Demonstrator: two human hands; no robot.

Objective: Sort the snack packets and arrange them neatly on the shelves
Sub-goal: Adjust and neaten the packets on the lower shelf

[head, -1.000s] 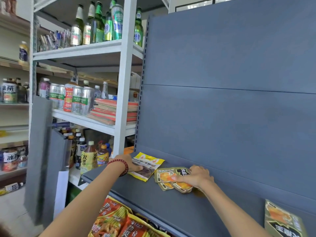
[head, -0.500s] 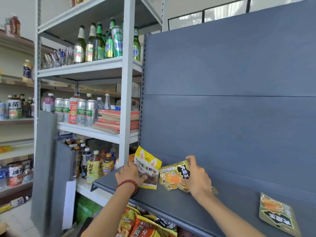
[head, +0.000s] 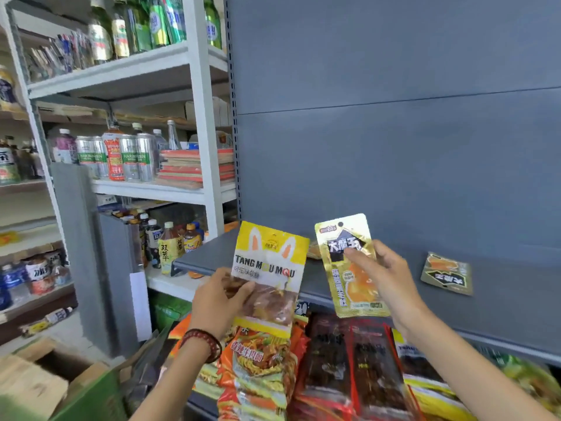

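Sorting seemingly just beginning, the left hand [head: 218, 302] is gripping a yellow-white plastic packet [head: 267, 259], the right hand [head: 391, 278] is pinching a slim gold foil packet [head: 355, 293], a second gold packet [head: 446, 273] lying beyond its fingers.

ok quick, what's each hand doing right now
left hand: holding the yellow rabbit-ear packet
right hand: holding the gold packet

Before the shelf [head: 501, 302], larger packet [head: 267, 262] left of smaller packet [head: 353, 288]; third packet [head: 446, 273] on it, right.
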